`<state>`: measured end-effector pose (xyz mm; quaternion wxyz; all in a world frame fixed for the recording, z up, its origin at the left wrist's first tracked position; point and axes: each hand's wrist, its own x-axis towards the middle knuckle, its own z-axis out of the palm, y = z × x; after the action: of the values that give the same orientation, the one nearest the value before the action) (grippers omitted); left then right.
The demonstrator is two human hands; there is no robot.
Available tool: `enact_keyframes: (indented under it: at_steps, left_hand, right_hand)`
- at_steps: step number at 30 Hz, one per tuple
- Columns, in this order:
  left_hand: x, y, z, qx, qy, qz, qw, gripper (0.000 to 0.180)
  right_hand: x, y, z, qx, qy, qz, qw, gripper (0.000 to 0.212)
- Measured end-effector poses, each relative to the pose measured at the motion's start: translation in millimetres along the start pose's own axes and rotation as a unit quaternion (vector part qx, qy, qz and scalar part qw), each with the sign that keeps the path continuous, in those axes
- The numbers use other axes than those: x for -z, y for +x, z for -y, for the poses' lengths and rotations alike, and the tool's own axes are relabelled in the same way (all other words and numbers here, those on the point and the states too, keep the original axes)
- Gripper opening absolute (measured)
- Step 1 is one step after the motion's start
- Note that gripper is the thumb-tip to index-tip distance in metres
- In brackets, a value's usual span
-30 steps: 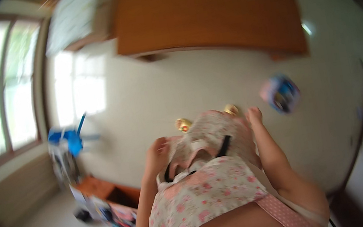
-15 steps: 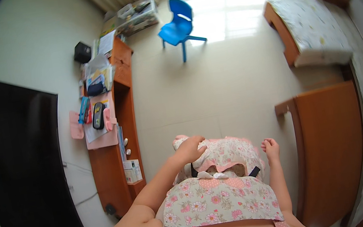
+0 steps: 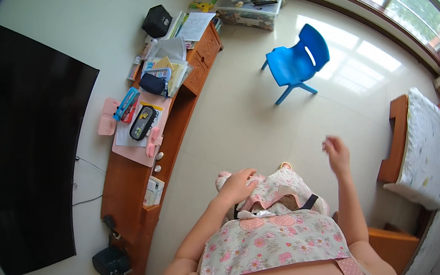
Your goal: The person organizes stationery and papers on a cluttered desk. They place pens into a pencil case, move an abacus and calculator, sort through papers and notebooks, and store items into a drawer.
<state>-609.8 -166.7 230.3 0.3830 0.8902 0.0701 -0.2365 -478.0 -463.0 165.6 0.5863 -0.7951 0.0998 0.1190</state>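
My left hand lies at the front of my floral dress, against a bunched pink-and-white floral cloth. Its fingers are loosely bent and the thumb stands apart; I see nothing gripped in it. My right hand is raised out to the right over the tiled floor, with curled fingers and nothing plainly visible inside. The floral bib of the dress fills the lower middle, and its skirt hangs beyond it. A small yellowish rounded edge shows past the skirt's hem.
A blue child's chair stands ahead on the floor. Along the left runs a wooden cabinet with a black pencil case and papers on top. A clear storage box sits far back. At right is a cloth-covered wooden seat.
The view has swung left and up, so the chair and cabinet appear farther right and more window shows. My right hand has risen forward. My left hand stays against the floral cloth.
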Motion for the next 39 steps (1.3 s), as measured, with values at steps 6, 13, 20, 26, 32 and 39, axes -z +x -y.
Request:
enact_keyframes:
  at_steps: [6, 13, 20, 26, 32, 39]
  left_hand:
    - [61.3, 52.2, 32.0, 0.098, -0.065, -0.097, 0.988, 0.037]
    - [166.1, 152.9, 96.9, 0.117, -0.092, -0.162, 0.976, 0.033]
    - [252.4, 208.7, 136.4, 0.165, -0.089, -0.174, 0.967, 0.035]
    - [265.6, 225.7, 160.2, 0.163, -0.078, -0.184, 0.966, 0.033]
    - [259.6, 225.3, 172.9, 0.205, -0.103, -0.189, 0.955, 0.033]
    - [266.0, 238.9, 175.9, 0.249, -0.175, -0.207, 0.930, 0.033]
  right_hand:
    - [-34.7, 83.3, 276.1, 0.431, 0.022, 0.029, 0.902, 0.022]
    - [-106.3, 136.6, 464.3, 0.752, -0.091, 0.225, 0.613, 0.031]
    - [-190.0, 227.6, 528.1, 0.754, -0.111, 0.289, 0.579, 0.035]
    - [-243.8, 263.8, 540.3, 0.785, -0.047, 0.237, 0.570, 0.040]
    - [-294.9, 291.3, 561.3, 0.797, -0.033, 0.295, 0.526, 0.038]
    - [-405.4, 367.6, 496.2, 0.577, -0.122, 0.265, 0.763, 0.017]
